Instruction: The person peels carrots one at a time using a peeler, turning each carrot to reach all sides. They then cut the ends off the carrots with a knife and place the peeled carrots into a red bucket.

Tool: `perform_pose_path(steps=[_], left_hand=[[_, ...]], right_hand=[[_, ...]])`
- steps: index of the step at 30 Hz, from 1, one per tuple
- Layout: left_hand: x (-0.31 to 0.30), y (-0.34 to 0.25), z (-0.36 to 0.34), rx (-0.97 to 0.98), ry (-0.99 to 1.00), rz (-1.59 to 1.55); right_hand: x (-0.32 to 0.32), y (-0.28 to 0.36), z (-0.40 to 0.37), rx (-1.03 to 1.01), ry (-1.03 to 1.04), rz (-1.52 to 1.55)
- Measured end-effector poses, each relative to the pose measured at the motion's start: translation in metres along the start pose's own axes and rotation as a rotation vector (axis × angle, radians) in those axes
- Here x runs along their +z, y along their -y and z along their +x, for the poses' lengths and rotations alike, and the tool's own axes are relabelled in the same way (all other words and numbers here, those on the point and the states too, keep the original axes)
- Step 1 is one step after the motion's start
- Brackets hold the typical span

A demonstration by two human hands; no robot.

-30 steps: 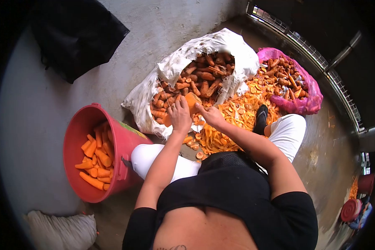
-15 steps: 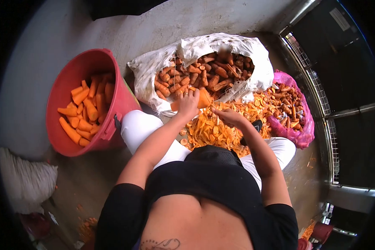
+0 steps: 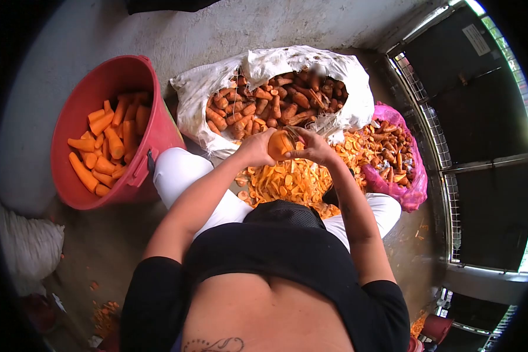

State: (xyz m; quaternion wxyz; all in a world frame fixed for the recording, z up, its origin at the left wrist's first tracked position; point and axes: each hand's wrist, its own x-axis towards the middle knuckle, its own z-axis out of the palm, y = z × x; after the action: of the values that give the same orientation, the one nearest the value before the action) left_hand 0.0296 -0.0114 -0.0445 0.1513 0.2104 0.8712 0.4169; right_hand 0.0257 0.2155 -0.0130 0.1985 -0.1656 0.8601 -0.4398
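A thick, partly peeled carrot [image 3: 280,145] is gripped in my left hand [image 3: 256,149], its broad end turned toward the right. My right hand [image 3: 314,146] is closed right at that end, thumb along the carrot's side. Something thin and dark shows between its fingers and the carrot; I cannot tell what it is. Below both hands lies a heap of orange peelings and cut slices [image 3: 287,180]. Just beyond them, a torn white sack [image 3: 193,97] lies on its side, full of unpeeled carrots [image 3: 287,102].
At left stands a large red tub [image 3: 70,141] holding peeled carrots [image 3: 105,146]. A pink bag [image 3: 413,188] of carrot scraps sits at right. A white sack [image 3: 35,240] lies at lower left. Dark panels [image 3: 481,205] with mesh line the right side, and a wall [image 3: 188,41] rises behind.
The right hand has come up from over the peelings to meet the carrot. The carrot has been turned from lying sideways to end-on, and the left hand has shifted its grip. The view has shifted slightly.
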Motion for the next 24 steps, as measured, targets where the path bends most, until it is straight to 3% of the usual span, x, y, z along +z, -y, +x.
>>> perform_pose_path(steps=[4, 7, 8, 12, 16, 19, 20, 23, 24], left_hand=[[-0.001, 0.006, -0.001, 0.099, 0.007, 0.034], [0.000, 0.008, -0.003, 0.154, -0.034, 0.118], [-0.001, 0.008, -0.004, 0.156, -0.026, 0.122], [-0.008, 0.006, -0.008, 0.150, 0.023, 0.123], [-0.009, -0.003, -0.011, 0.154, 0.051, 0.166], [0.001, 0.008, -0.009, 0.183, -0.103, -0.145], [0.002, 0.013, -0.005, 0.170, -0.086, -0.191], [0.006, 0.020, 0.000, 0.194, -0.193, -0.293], [0.003, 0.017, -0.001, 0.247, -0.217, -0.349]], right_hand=[[-0.004, 0.039, -0.008, 0.019, 0.033, -0.285], [-0.002, 0.055, -0.007, 0.157, 0.133, -0.365], [0.000, 0.050, -0.008, 0.058, 0.106, -0.382], [-0.003, 0.045, -0.004, 0.050, 0.135, -0.398], [-0.011, 0.021, 0.001, 0.063, 0.038, -0.162], [-0.019, 0.035, -0.017, 0.256, -0.173, 0.457], [-0.019, 0.019, -0.016, 0.278, -0.308, 0.571], [-0.040, -0.026, -0.030, 0.221, -0.262, 0.718], [-0.034, -0.006, -0.037, 0.212, -0.332, 0.808]])
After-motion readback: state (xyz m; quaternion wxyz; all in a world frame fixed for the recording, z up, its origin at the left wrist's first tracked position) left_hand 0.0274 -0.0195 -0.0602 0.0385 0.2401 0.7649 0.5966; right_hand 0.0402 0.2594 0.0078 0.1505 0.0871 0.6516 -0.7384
